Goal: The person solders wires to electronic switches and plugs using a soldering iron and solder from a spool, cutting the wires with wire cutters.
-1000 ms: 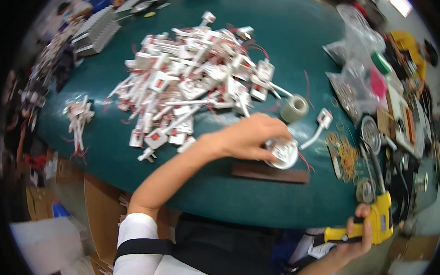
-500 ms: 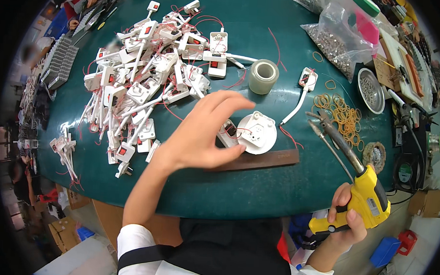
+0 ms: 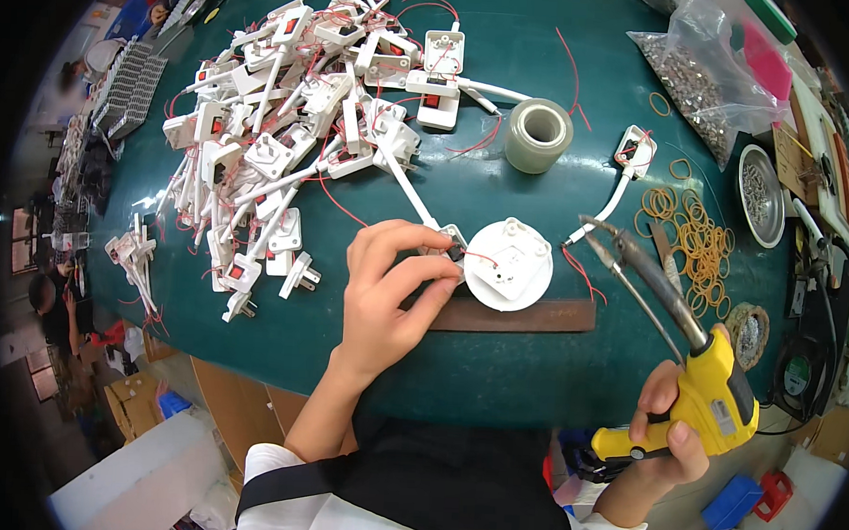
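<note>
Left hand (image 3: 385, 292) pinches a small switch (image 3: 452, 250) against the round white disc (image 3: 508, 265), steadying it on the green worktop (image 3: 496, 363). Right hand (image 3: 665, 435), fingers wrapped around a yellow soldering gun (image 3: 698, 391), aims its tip there.

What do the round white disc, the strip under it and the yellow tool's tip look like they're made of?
The round white disc looks like moulded plastic: smooth, matte, uniformly white. The strip beneath it seems dark brown wood or leather; the picture leaves that open. The yellow tool in the right hand has a glossy plastic body and a dull grey metal tip.
</note>
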Motion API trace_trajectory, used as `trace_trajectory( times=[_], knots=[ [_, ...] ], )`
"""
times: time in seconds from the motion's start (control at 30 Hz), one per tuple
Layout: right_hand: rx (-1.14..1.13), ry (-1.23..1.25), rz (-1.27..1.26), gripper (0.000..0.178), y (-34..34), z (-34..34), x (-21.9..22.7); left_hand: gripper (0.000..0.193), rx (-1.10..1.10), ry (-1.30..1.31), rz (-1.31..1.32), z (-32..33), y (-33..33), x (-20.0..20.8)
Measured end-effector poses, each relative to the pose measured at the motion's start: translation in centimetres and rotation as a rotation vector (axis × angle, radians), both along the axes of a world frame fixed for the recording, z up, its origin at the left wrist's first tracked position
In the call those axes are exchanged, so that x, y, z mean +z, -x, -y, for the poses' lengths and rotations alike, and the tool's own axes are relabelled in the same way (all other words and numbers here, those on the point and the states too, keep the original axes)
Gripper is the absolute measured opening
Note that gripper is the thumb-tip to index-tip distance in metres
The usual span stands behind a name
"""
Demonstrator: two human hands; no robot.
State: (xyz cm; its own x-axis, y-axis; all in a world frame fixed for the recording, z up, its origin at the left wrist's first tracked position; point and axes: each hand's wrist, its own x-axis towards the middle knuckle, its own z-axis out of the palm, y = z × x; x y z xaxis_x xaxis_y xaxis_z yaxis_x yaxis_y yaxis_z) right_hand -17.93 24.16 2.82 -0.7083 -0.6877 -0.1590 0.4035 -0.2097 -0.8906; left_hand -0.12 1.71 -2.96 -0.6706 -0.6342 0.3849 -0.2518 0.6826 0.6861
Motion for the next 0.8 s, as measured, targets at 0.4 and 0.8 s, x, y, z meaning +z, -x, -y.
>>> trace_trajectory(
  times=[0.4, 0.8],
  knots=[
    [0.201, 0.430, 0.202, 0.061, 0.6, 10.1, -3.9, 0.012, 0.123, -0.071, 0.032, -0.9, 1.7, 3.0],
    [0.302, 0.463, 0.104, 0.067, 0.6, 9.0, -3.8, 0.006, -0.115, 0.056, 0.261, -1.0, 1.8, 5.1]
  ],
)
